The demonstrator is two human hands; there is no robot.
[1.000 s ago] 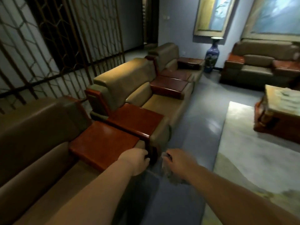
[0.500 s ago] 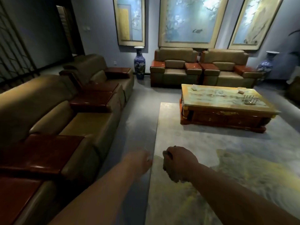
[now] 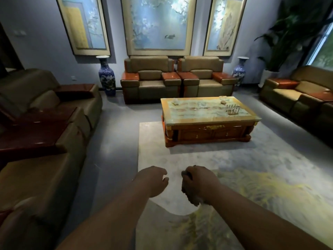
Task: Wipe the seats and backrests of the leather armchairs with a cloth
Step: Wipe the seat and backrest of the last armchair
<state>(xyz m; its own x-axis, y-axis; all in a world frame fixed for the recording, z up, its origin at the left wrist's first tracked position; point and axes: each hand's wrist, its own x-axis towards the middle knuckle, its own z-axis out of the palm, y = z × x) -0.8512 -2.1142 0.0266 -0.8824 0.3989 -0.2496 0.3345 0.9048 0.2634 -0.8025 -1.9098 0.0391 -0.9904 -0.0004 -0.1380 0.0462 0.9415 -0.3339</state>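
Two bare arms reach out over the rug (image 3: 252,159). The right hand (image 3: 199,183) has a closed grip on a small dark bunch that looks like the cloth (image 3: 191,199), though it is dim and hard to see. The left hand (image 3: 153,179) holds nothing, and its fingers curl loosely. The hands are near each other but apart. Leather armchairs (image 3: 45,159) stand in a row on the left, and two more armchairs (image 3: 177,78) stand at the far wall behind the desk (image 3: 207,112).
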